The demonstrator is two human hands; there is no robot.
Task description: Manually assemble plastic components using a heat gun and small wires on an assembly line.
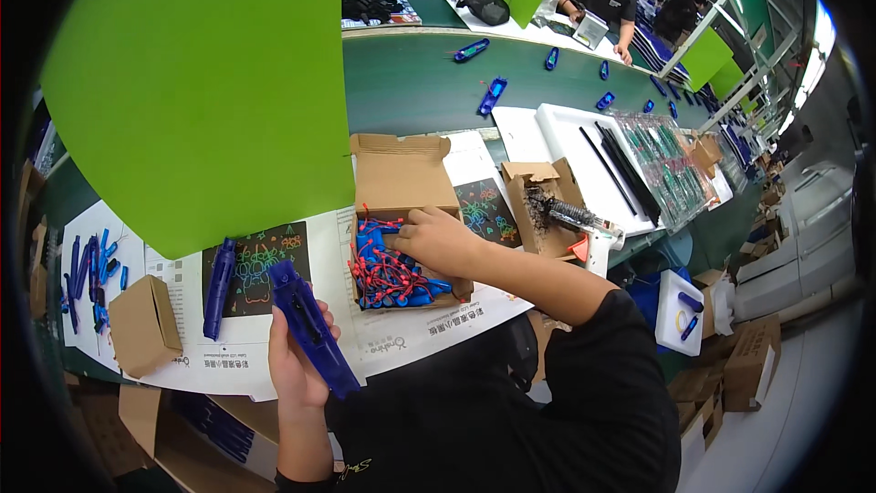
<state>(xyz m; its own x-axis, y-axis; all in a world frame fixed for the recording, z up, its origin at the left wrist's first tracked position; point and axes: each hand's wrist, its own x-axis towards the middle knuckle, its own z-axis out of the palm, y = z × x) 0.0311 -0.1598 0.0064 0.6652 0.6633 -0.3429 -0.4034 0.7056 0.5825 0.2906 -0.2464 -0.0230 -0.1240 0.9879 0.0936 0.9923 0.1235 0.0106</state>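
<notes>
My left hand is closed around a long dark-blue plastic housing, held tilted, with a dark slot along its upper face. My right hand reaches into an open cardboard box. Its fingers are bent down among blue cylinders with red wires; the fingertips are partly hidden, and what they grip cannot be made out. Left of my left hand, a second blue housing lies across a dark sheet with a colourful line drawing.
A green divider stands at the far left. At the right are an electric screwdriver over a small carton and a white foam tray. Beyond, blue assemblies sit on a green conveyor, where other people work.
</notes>
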